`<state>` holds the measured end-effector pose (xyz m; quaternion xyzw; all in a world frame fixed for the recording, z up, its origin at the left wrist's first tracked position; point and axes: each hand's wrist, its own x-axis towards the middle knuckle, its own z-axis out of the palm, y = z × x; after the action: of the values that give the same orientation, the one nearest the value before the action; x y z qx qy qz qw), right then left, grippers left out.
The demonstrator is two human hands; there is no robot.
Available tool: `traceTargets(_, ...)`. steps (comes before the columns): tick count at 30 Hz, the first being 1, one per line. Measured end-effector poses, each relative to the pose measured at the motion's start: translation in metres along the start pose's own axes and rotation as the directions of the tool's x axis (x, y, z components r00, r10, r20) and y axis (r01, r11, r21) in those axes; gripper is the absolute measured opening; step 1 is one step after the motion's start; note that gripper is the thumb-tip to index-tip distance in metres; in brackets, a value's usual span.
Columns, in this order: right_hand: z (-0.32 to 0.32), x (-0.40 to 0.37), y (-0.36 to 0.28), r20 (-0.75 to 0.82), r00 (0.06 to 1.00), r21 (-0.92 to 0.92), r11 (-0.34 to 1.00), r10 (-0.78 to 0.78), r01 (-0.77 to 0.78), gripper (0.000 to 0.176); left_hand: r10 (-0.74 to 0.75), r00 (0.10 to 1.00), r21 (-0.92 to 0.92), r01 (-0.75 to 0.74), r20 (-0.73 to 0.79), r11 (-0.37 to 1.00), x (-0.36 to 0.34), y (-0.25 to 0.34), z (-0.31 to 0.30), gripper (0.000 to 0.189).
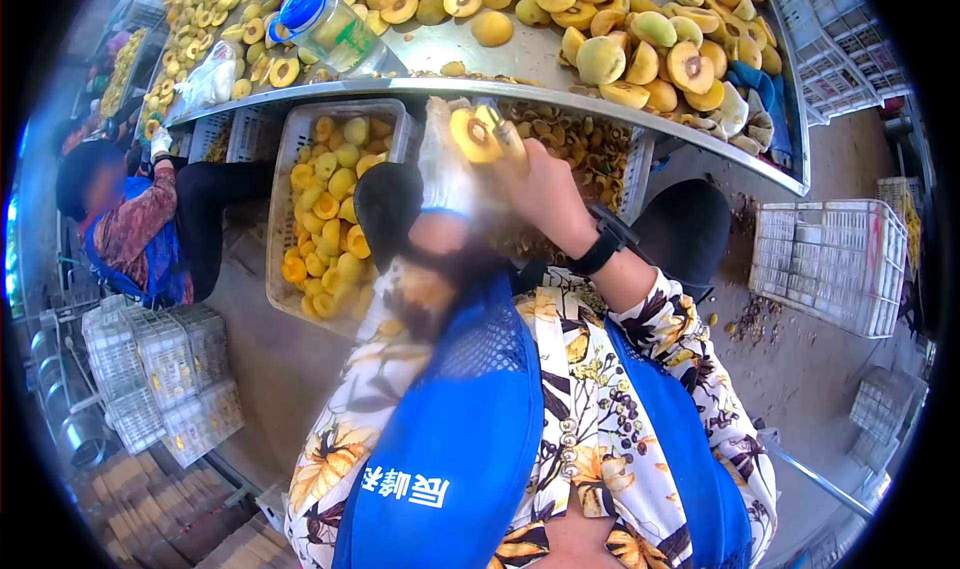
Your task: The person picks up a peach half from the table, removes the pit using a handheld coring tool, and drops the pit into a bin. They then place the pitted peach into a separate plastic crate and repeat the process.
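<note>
My left hand (447,174), in a whitish glove, is closed around a halved yellow peach (474,137) with its brown centre facing up. My right hand (543,184) is bare, with a dark band on its wrist, and its fingers wrap round a small tool (503,131) that touches the peach half. The tool's tip is too blurred to make out. Both hands are held just below the front edge of the metal table (440,51). Beneath them is a container of brownish peach pieces (580,141).
Peach halves (640,59) and a blue-capped bottle (335,31) lie on the table. A tub of peach halves (275,209) stands at the left, beside a seated co-worker (135,224). White crates stand at the right (825,264) and lower left (165,369).
</note>
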<state>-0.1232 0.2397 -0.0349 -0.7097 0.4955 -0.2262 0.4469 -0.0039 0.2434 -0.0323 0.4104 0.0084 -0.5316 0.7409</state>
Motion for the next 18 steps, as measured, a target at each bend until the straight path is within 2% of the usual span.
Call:
traceTargets(2,-0.004,-0.009,0.003,0.076,0.996,-0.089,0.995,-0.039,0.046,0.035,0.054,0.996,0.100,-0.061,0.074,0.993,0.017,-0.004,-0.020,0.039)
traceTargets(3,-0.004,-0.011,0.004,0.074,0.996,-0.095,0.994,-0.047,0.054,0.034,0.092,0.994,0.111,-0.098,0.052,0.989,0.004,-0.001,-0.009,0.039)
traceTargets(6,-0.002,-0.018,0.004,0.070,0.995,-0.111,0.991,-0.070,0.077,0.030,0.169,0.979,0.113,-0.182,0.115,0.977,0.005,-0.007,-0.017,0.037)
traceTargets(9,-0.003,-0.024,0.002,0.060,0.995,-0.126,0.989,-0.074,0.081,0.028,0.257,0.960,0.180,-0.274,0.113,0.945,0.005,-0.010,-0.017,0.036)
traceTargets(12,-0.002,-0.027,0.000,0.075,0.996,-0.129,0.990,-0.047,0.056,0.027,0.356,0.914,0.304,-0.401,0.193,0.864,0.000,-0.010,-0.015,0.037)
traceTargets(15,-0.004,-0.029,-0.002,0.149,0.988,-0.148,0.988,-0.030,0.052,0.026,0.136,0.963,0.272,-0.199,0.232,0.941,0.002,0.006,-0.019,0.038)
traceTargets(18,-0.006,-0.027,0.005,0.222,0.974,-0.184,0.980,-0.036,0.078,0.025,-0.173,0.935,0.240,0.100,0.309,0.966,0.018,0.019,-0.030,0.039)
